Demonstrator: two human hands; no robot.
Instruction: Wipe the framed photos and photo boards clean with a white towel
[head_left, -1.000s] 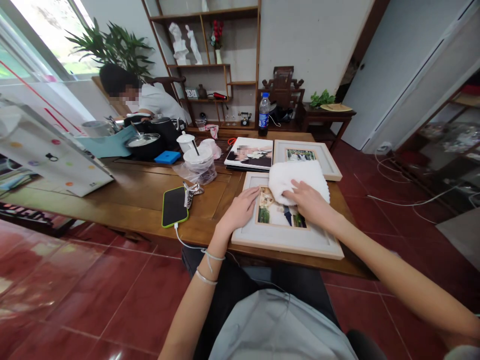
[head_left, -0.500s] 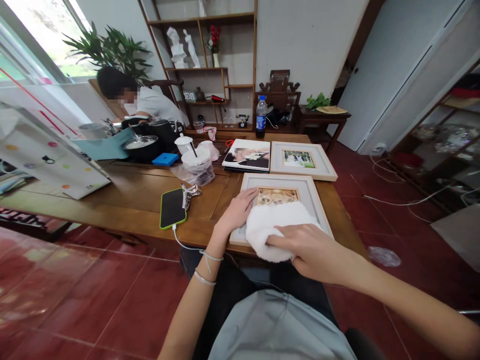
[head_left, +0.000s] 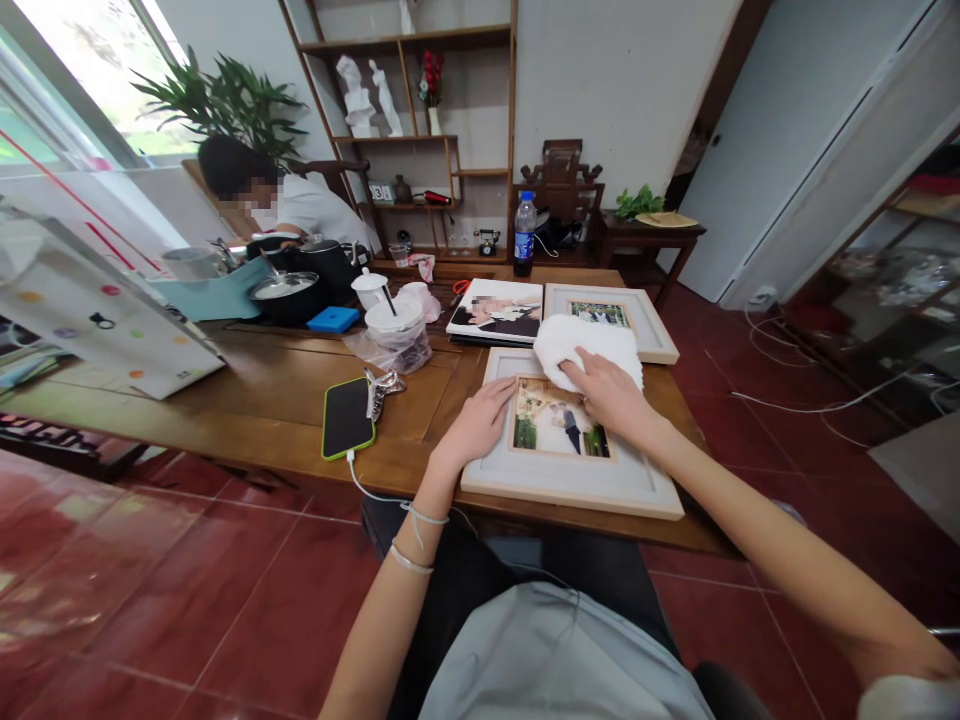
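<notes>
A white picture frame (head_left: 570,478) with a photo in it lies flat at the near edge of the wooden table (head_left: 262,400). My left hand (head_left: 480,425) rests flat on the frame's left border, fingers stretched out. My right hand (head_left: 611,395) presses a fluffy white cloth (head_left: 589,345) onto the frame's far end, fingers spread over the cloth. The cloth covers the top of the frame and part of the photo.
A second white frame (head_left: 611,315) and a photo print (head_left: 499,310) lie beyond. A phone in a green case (head_left: 347,417) with a cable, a metal clip, plastic cups and a water bottle (head_left: 523,235) stand to the left and behind. Another person sits at the far left.
My right hand has swept the cloth from the far end of the frame to the near end and back to the far end. My left hand stayed on the frame's left border.
</notes>
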